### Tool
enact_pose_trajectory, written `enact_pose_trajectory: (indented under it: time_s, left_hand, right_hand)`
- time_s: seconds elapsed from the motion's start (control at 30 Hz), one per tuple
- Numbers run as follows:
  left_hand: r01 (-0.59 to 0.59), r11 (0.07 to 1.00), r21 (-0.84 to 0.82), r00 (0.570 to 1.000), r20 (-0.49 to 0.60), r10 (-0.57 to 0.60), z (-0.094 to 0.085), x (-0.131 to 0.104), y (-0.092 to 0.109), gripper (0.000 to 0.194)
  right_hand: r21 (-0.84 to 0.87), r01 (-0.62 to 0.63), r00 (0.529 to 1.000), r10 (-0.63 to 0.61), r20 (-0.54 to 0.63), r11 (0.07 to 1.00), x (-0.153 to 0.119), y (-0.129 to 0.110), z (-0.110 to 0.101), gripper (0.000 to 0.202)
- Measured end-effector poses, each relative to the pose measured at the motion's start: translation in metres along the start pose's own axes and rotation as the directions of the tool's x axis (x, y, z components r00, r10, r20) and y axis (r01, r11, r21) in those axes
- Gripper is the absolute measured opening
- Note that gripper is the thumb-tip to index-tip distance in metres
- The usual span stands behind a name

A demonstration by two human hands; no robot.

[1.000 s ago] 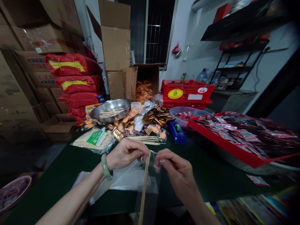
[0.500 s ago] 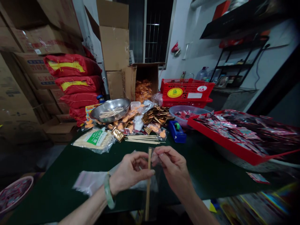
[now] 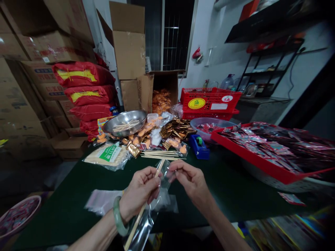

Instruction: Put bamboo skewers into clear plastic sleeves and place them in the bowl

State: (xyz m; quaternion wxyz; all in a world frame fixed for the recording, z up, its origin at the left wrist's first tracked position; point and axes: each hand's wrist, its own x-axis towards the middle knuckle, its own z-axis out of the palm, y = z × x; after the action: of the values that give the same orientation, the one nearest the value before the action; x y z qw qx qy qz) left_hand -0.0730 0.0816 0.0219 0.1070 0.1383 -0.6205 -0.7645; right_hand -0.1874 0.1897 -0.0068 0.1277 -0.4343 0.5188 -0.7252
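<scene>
So the sticks have tipped over since a moment ago: they hung nearly upright in their clear sleeve, and now they slant, bottom end swung across to the left forearm. The left hand has closed up too, thumb and curled fingers clamped on sticks and sleeve together near the top, probably so the sticks can't slide while the film gets handled. They're up in the air, on the near side and left of the blue tape dispenser, which I'm using as my landmark. The right hand has its fingertips bunched at the sleeve's top edge; film's so clear I honestly can't tell if they're pinching it or just touching. Looks like the hands sit face to face so one can steady while the other works that edge. Loose sticks lie side by side just left of the dispenser, I'd guess for easy picking. Flat bags are farther left and nearer the person, under easy reach. Gold packets heap up behind and left of the dispenser, and the red tray sits to its right, rim probably keeping that pile from spilling.
</scene>
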Motion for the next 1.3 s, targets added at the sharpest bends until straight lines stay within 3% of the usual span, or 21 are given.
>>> enact_pose_trajectory:
  time_s: [0.13,0.23,0.33,0.57,0.7,0.8,0.97,1.1,1.3]
  left_hand:
    - [-0.035,0.999,0.042,0.998,-0.042,0.037,-0.001,0.002,-0.001,0.032]
    - [-0.043,0.997,0.07,0.999,-0.028,0.045,-0.004,0.003,0.0,0.032]
    - [-0.032,0.995,0.094,0.999,0.013,0.031,-0.007,0.002,0.002,0.031]
    - [0.041,0.994,0.102,0.999,0.001,-0.041,-0.007,-0.002,0.007,0.032]
    - [0.096,0.989,0.116,0.995,-0.016,-0.095,-0.006,-0.005,0.011,0.033]
    - [0.096,0.989,0.112,0.995,0.002,-0.097,-0.01,-0.004,0.011,0.032]
    - [0.075,0.995,0.07,0.996,0.036,-0.078,-0.014,-0.002,0.011,0.025]
    - [0.064,0.998,0.018,0.998,0.022,-0.065,-0.014,-0.002,0.012,0.025]
    - [0.085,0.996,0.037,0.996,0.006,-0.085,-0.013,-0.004,0.015,0.041]
  right_hand:
    - [-0.21,0.149,0.989,-0.146,0.03,0.966,-0.002,-0.001,0.004,0.017]
    - [-0.392,0.292,0.953,-0.302,0.037,0.872,-0.002,-0.004,0.008,0.015]
    - [-0.503,0.359,0.919,-0.392,0.044,0.786,-0.003,-0.007,0.009,0.015]
    - [-0.427,0.344,0.936,-0.341,0.086,0.837,-0.007,-0.011,0.003,0.015]
    - [-0.317,0.319,0.943,-0.331,0.016,0.893,-0.007,-0.013,-0.003,0.017]
    - [-0.324,0.341,0.939,-0.333,0.082,0.883,-0.007,-0.016,-0.005,0.018]
    - [-0.435,0.422,0.906,-0.357,0.227,0.795,-0.009,-0.021,-0.004,0.018]
    - [-0.552,0.493,0.869,-0.363,0.335,0.672,-0.012,-0.024,-0.005,0.019]
    - [-0.656,0.582,0.813,-0.357,0.46,0.481,-0.017,-0.031,-0.001,0.019]
